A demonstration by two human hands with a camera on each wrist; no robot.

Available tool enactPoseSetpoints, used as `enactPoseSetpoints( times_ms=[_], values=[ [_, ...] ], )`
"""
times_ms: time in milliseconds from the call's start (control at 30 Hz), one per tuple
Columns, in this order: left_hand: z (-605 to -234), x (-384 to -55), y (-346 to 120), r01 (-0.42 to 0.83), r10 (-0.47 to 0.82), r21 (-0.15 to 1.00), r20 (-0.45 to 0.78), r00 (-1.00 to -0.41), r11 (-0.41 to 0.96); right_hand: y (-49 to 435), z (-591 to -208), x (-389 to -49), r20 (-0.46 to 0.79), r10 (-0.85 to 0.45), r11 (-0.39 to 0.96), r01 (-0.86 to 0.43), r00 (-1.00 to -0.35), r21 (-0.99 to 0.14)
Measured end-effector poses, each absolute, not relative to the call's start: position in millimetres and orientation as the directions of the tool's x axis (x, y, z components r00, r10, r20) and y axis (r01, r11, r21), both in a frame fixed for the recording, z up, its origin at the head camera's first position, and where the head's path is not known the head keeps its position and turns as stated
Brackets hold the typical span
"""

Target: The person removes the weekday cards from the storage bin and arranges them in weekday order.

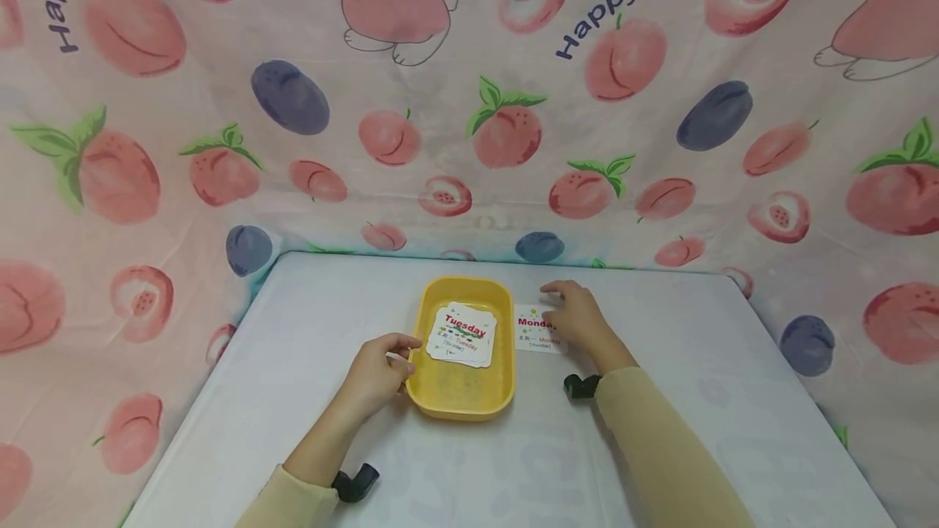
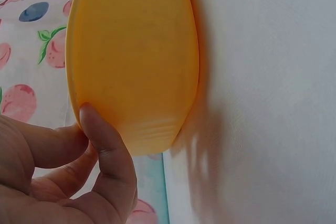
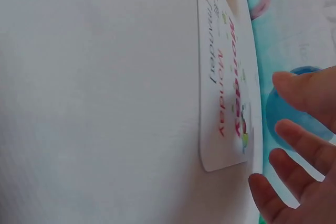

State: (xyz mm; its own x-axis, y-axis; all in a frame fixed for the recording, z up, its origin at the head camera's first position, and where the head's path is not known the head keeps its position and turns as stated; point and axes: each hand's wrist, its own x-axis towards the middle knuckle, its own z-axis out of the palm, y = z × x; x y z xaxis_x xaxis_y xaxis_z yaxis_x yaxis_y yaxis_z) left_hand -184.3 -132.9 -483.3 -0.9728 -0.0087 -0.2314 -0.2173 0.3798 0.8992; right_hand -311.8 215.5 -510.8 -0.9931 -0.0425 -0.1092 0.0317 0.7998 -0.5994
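A yellow plastic tray (image 1: 460, 402) stands on the table, with a small stack of white cards (image 1: 462, 335) inside; the top one reads "Tuesday". My left hand (image 1: 376, 376) is at the tray's left side, its thumb and finger pinching the rim, as the left wrist view shows close up on the yellow wall (image 2: 136, 66). Just right of the tray lies a "Monday" card (image 1: 531, 336), flat on the table. Over its right end hovers my right hand (image 1: 583, 316), fingers spread and apart from the card in the right wrist view, holding nothing.
The white-covered table (image 1: 293, 332) meets a hanging cloth printed with peaches (image 1: 506, 137) along its back edge. Dark wrist-worn pieces (image 1: 357, 483) sit below both wrists, close to the tabletop.
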Motion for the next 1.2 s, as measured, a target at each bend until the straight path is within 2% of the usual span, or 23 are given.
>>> enactPoseSetpoints(
  times_ms=[333,900,1200],
  values=[
    [-483,-184,-133,-0.217,-0.008,0.898,-0.231,-0.973,0.382,213,-497,-310,-0.016,-0.064,0.803,-0.042,-0.998,-0.594],
    [-483,-184,-132,-0.219,-0.006,0.898,-0.234,-0.972,0.383,181,-461,-297,0.076,-0.076,0.845,-0.105,-0.994,-0.525],
    [-483,-185,-132,-0.216,-0.008,0.899,-0.231,-0.973,0.380,163,-449,-293,0.072,-0.112,0.859,-0.133,-0.991,-0.495]
  ],
)
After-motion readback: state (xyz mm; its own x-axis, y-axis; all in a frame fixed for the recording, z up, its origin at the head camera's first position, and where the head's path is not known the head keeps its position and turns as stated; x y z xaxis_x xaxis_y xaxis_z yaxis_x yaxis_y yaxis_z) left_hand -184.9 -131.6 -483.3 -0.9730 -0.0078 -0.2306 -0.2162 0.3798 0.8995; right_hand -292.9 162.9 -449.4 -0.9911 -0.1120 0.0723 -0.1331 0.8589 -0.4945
